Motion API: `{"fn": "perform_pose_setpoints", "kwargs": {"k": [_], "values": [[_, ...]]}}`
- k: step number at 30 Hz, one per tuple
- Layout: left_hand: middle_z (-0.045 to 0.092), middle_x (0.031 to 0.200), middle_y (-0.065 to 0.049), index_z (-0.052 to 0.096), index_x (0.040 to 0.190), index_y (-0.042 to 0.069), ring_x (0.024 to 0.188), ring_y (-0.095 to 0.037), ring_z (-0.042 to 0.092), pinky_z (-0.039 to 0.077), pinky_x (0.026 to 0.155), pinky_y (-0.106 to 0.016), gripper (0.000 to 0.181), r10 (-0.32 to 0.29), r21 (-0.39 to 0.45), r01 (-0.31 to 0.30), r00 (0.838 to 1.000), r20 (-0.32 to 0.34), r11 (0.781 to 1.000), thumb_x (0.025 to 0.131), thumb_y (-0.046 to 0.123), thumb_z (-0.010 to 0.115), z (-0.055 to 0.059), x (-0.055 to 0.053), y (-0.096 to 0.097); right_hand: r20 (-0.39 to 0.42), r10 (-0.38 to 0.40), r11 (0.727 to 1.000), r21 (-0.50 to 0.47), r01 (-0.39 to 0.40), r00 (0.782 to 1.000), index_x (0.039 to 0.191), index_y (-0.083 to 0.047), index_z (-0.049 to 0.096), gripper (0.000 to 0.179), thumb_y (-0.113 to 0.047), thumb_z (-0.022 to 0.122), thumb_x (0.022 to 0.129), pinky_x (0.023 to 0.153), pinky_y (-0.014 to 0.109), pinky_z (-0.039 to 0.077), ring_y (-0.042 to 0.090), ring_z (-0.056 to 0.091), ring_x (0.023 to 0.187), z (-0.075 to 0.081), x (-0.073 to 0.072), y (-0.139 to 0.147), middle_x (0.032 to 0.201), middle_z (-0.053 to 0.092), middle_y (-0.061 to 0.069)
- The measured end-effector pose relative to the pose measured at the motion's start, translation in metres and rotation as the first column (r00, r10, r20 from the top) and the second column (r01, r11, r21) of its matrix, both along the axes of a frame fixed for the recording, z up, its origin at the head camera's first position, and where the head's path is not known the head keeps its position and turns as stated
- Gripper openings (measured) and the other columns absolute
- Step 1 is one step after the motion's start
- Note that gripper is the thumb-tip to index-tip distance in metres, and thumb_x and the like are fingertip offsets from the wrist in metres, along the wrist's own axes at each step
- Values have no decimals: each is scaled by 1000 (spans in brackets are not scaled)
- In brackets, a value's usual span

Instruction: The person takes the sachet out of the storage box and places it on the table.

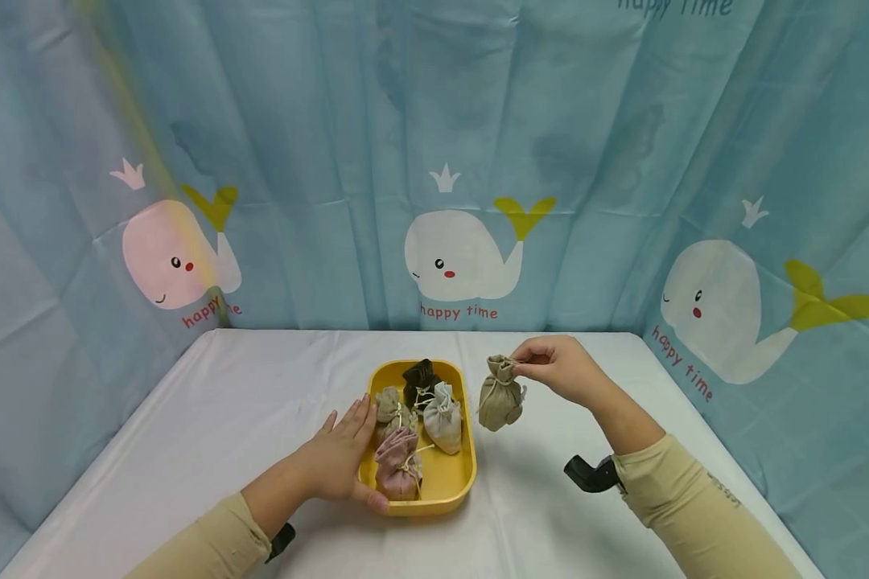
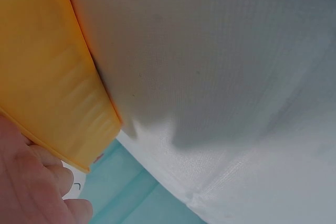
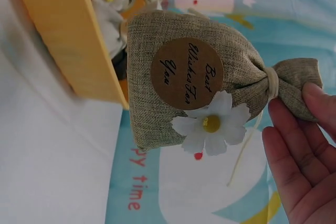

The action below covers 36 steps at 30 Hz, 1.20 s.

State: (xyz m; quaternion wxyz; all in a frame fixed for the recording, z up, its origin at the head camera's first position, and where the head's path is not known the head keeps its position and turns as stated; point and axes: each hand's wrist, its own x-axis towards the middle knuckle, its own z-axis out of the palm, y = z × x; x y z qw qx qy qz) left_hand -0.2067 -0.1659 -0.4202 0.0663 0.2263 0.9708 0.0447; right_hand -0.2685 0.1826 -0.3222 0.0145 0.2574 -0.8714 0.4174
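Note:
My right hand (image 1: 561, 370) pinches a tan drawstring pouch (image 1: 500, 398) by its gathered neck, and the pouch hangs just right of the yellow tray (image 1: 442, 508). In the right wrist view this pouch (image 3: 142, 77) shows a round brown label reading "Best Wishes For You" and a white cloth daisy (image 3: 211, 123). My left hand (image 1: 336, 458) rests with straight fingers along the tray's left rim. Inside the tray lie a pink pouch (image 1: 398, 466), a white pouch (image 1: 443, 422), a black pouch (image 1: 420, 384) and an olive-tan pouch (image 1: 389, 408).
White cloth covers the table (image 1: 261, 402). Around its back and sides hangs a blue curtain (image 1: 319, 161) printed with whales. A black strap-like piece (image 1: 592, 474) sits at the right wrist, with another (image 1: 282, 540) at the left.

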Motion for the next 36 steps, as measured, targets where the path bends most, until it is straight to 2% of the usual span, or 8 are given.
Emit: {"fn": "perform_pose_setpoints", "kwargs": {"k": [7, 19, 29, 36], "values": [[-2, 151, -19, 6, 146, 1, 139, -30, 0, 8, 108, -55, 140, 1, 0, -1, 1000, -6, 1000, 46, 93, 41, -1, 0, 0, -2, -76, 997, 2, 76, 997, 87, -11, 71, 11, -21, 68, 83, 72, 32, 50, 18, 63, 81, -8, -15, 16, 84, 67, 2], [-3, 152, -17, 4, 146, 2, 139, -29, 0, 8, 108, -54, 142, 8, -3, -8, 1000, -7, 1000, 45, 93, 42, -3, 0, 1, 6, -145, 988, 46, 145, 989, 88, -12, 71, 9, -19, 67, 84, 71, 32, 49, 16, 61, 80, -28, -36, 34, 84, 67, 1], [-2, 151, -19, 5, 146, 1, 139, -30, 0, 10, 107, -55, 140, -4, 2, 4, 1000, -12, 1000, 47, 93, 42, 2, 2, 1, 54, -193, 979, 84, 188, 980, 88, -12, 70, 9, -19, 66, 84, 69, 32, 49, 16, 60, 78, -47, -48, 40, 83, 66, 1], [-2, 151, -19, 6, 146, 1, 139, -30, 0, 11, 107, -56, 139, -8, 3, 8, 1000, -11, 1000, 47, 92, 42, 2, 2, 1, 63, -212, 973, 103, 205, 975, 86, -13, 70, 8, -19, 67, 84, 67, 31, 48, 15, 59, 77, -57, -51, 44, 81, 66, 0]]}}
